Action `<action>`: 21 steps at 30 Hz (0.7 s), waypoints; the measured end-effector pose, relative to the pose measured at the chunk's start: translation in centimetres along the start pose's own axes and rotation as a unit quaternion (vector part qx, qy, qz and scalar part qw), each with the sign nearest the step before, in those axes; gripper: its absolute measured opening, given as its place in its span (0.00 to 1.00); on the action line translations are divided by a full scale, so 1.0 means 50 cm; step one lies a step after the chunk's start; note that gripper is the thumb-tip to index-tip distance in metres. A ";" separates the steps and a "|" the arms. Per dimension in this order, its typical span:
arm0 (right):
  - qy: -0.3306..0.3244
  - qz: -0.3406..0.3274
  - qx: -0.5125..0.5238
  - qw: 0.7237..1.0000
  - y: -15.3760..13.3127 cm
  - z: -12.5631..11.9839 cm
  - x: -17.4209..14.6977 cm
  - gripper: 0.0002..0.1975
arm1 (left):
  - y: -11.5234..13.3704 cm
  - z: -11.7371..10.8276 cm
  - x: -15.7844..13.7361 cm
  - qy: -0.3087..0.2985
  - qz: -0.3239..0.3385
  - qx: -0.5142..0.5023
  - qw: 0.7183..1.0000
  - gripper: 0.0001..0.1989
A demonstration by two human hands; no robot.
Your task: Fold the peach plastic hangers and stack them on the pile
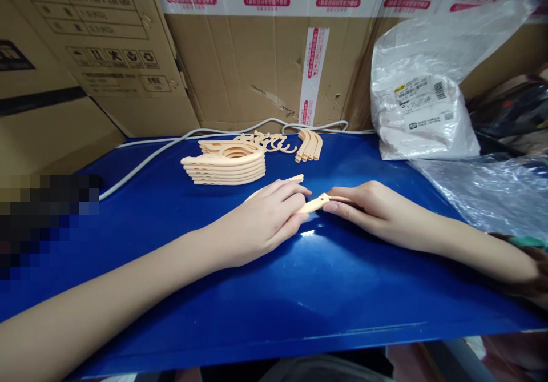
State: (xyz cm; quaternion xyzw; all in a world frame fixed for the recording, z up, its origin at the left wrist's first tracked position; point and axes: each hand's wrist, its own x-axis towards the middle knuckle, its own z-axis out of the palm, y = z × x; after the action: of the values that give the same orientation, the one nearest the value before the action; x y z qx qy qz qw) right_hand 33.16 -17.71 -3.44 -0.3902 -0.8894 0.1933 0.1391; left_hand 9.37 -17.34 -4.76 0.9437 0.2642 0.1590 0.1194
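My left hand (265, 219) is closed around a cream plastic clothes hanger part (314, 204), whose end with a small hole sticks out past the fingers toward the right. Another narrow end of cream plastic shows above the knuckles. My right hand (377, 210) pinches a thin cream piece at that holed end; its shape is mostly hidden by the fingers, so I cannot tell whether it is a hook. Just beyond my left hand lies a stack of hanger parts (225, 171). Behind it are several loose hanger hooks (274, 142), and to their right some curved hanger arms (309, 147).
All this rests on a blue table (325, 290). A white cable (145, 173) runs along its back and left side. Cardboard boxes (240, 56) stand behind. At the right are a labelled white plastic bag (423, 113) and clear plastic wrap (492, 193).
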 end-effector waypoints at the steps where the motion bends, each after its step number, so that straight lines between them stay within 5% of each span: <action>1: -0.001 -0.002 -0.002 1.000 0.000 0.000 0.001 0.22 | 0.000 0.000 0.000 -0.001 -0.001 0.001 1.000 0.16; 10: 0.015 -0.070 -0.116 0.991 0.015 0.008 -0.010 0.20 | 0.000 0.001 -0.002 -0.010 0.008 0.001 1.000 0.13; 21: 0.095 -0.157 -0.306 0.934 0.023 0.018 -0.015 0.23 | 0.001 0.003 0.001 -0.019 0.006 -0.010 1.000 0.14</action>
State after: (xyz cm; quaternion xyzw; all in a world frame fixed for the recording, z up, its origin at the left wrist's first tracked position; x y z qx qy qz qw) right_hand 34.07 -17.77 -4.82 -0.2859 -0.9380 -0.1507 0.1255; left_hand 9.48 -17.41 -4.85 0.9468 0.2549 0.1440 0.1334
